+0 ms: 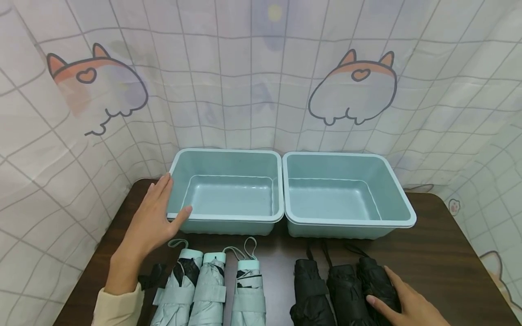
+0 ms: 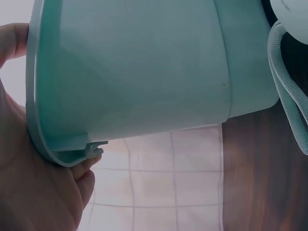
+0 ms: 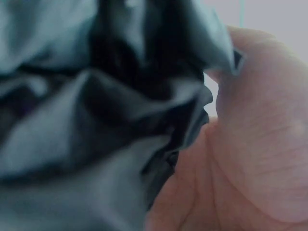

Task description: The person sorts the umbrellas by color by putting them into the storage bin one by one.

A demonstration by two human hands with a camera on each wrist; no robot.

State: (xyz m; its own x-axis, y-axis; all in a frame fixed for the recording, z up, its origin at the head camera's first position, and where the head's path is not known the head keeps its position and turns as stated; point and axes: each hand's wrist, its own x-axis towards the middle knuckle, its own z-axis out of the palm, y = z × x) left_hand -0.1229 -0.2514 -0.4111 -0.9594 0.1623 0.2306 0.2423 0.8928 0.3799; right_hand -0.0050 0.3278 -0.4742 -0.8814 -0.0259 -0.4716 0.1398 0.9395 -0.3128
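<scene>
My left hand point(image 1: 152, 222) holds the near left corner of the left light-blue plastic bin point(image 1: 224, 226), thumb over the front rim and fingers along the side. In the left wrist view, fingers point(image 2: 85, 180) show under the bin's rim point(image 2: 32, 96). My right hand point(image 1: 412, 301) grips the rightmost folded black umbrella point(image 1: 377, 283), thumb and fingers on either side of it. Dark crumpled fabric point(image 3: 110, 120) fills much of the right wrist view. Two more black umbrellas point(image 1: 311, 290) lie left of it. Three folded pale-green umbrellas point(image 1: 210, 290) lie before the left bin.
A second light-blue bin point(image 1: 346, 222) stands right beside the left one; nothing lies inside either. Both are on a dark wooden table point(image 1: 440, 253). Behind hangs a white grid-patterned cloth point(image 1: 253, 90) with cartoon animal prints. Wrist loops from the umbrellas reach toward the bins.
</scene>
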